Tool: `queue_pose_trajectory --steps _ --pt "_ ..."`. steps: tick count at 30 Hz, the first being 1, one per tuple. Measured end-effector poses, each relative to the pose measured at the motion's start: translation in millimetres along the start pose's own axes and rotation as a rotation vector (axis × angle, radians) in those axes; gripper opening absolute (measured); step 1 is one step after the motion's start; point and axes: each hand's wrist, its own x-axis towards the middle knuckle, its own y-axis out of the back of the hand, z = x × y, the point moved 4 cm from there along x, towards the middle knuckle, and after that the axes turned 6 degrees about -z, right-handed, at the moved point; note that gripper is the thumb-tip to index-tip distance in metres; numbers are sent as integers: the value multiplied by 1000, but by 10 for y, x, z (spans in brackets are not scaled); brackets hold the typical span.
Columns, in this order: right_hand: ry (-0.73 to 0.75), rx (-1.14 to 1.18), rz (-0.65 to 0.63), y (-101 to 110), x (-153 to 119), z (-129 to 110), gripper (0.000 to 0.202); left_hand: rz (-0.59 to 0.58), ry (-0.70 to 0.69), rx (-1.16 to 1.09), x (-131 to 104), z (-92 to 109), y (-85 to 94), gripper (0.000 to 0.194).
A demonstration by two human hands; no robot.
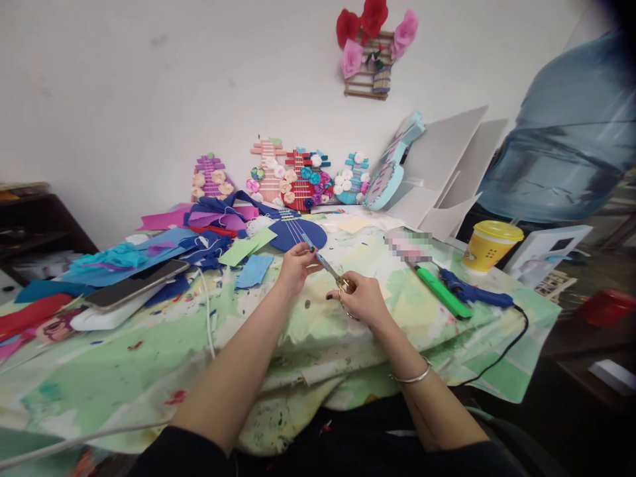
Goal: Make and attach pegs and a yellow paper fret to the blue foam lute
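Left hand (297, 269) pinches a blue strip (309, 242), right hand (366, 298) grips scissors (331, 269) between them.

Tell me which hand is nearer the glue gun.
Right. The right hand, gripping the scissors, is left of the glue gun, with the green tool between them; the left hand is farther left, by the scissors' tips.

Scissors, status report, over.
Right hand on scissors, by the handles. Left hand at the blades. Blue disc just beyond. Glue gun off right, clear of both.
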Motion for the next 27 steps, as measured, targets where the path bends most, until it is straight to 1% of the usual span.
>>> queue_pose_trajectory --steps 11,19,24,27 --pt "-4 -19 34 30 -15 -32 34 -5 -2 47 -6 -2 -8 28" --pt "-13 -22 30 35 -26 -43 39 -7 -10 55 -7 -7 -12 30" --pt "-14 -44 35 22 -34 -39 42 -65 8 83 -29 -12 -56 29" --pt "-22 -49 43 22 -32 -32 40 -65 15 77 -36 -14 -61 29"
